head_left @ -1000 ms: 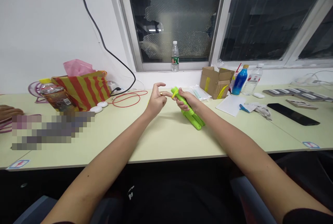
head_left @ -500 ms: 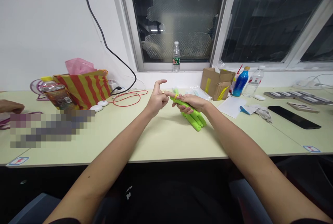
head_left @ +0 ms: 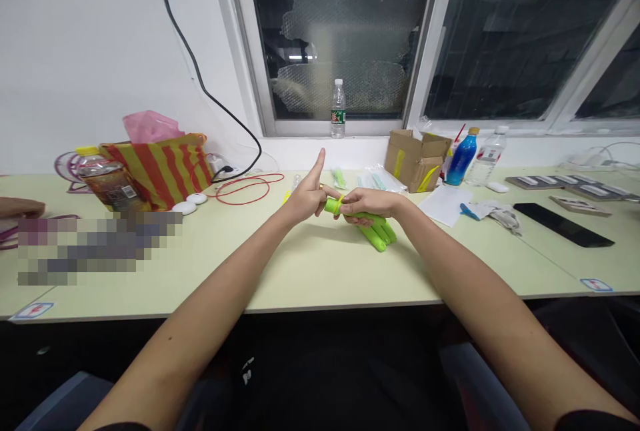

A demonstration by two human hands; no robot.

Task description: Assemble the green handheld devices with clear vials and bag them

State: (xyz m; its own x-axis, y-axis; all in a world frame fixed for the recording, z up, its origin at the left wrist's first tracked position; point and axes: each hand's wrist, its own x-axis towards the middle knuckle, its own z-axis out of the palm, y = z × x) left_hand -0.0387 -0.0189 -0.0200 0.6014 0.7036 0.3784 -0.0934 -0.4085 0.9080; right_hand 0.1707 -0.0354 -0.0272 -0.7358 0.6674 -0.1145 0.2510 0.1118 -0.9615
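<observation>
My right hand (head_left: 367, 204) grips a lime-green bundle (head_left: 380, 234) with long rounded, finger-like ends; its exact kind is unclear. Those ends point down and right, close to the tabletop. Around the bundle's left part runs a yellow band (head_left: 341, 201), with my right fingertips at it. My left hand (head_left: 309, 199), wearing a ring, has its thumb raised and its other fingers curled against the bundle's left end. Part of the grip is hidden behind that end.
A red cable (head_left: 250, 181) lies left on the pale table (head_left: 300, 271), near a striped bag (head_left: 170, 167) and a drink bottle (head_left: 113, 181). A cardboard box (head_left: 417, 161), a blue bottle (head_left: 461, 161) and a black phone-like slab (head_left: 563, 224) are right. Another person's hand (head_left: 23, 207) shows far left.
My left index finger, stretched toward the yellow band before, is now curled in, and my left thumb has risen. More of the bundle's left end shows. My right hand keeps its grip.
</observation>
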